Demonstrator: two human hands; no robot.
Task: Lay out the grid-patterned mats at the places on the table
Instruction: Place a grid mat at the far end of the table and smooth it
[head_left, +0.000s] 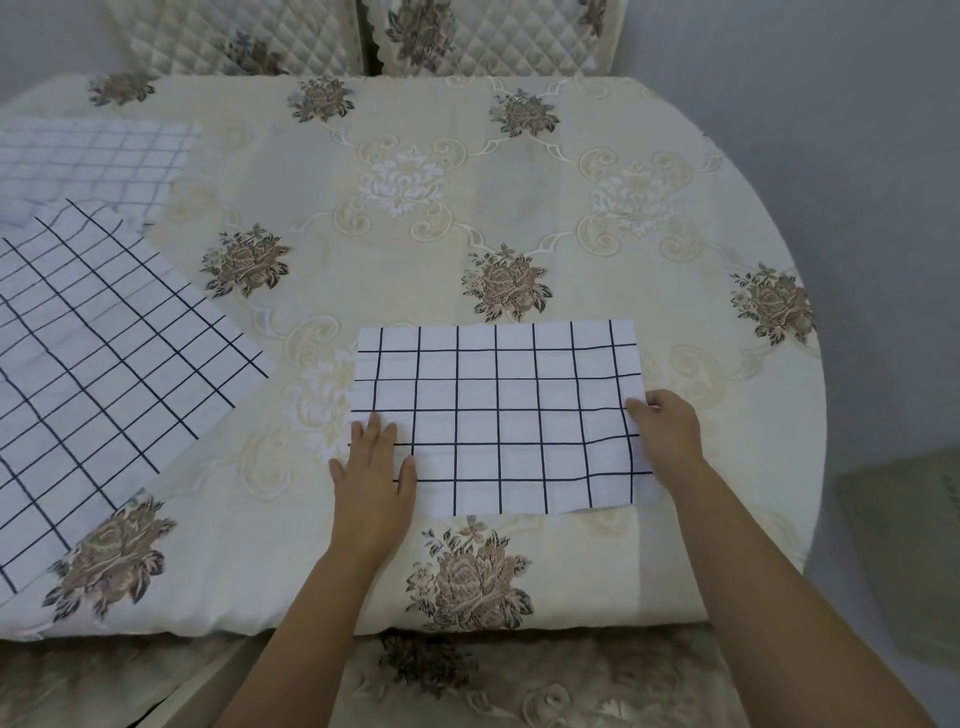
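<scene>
At nine o'clock, the large white cloth mat with dark grid lines (98, 374) runs off the left edge. Behind it, at ten o'clock, a paler grid-patterned mat (93, 166) is blurred, partly covered and likewise cut off.

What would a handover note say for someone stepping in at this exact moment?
Left hand: flat, palm down on the near mat's left edge.
Right hand: on that mat's right edge; whether it pinches the cloth is unclear.
Near mat lies flat on the table in front of the person.
A second mat lies angled at left; a third at far left.
Done: three mats down.
Left: square up the near mat; the far chair side has no mat.
</scene>
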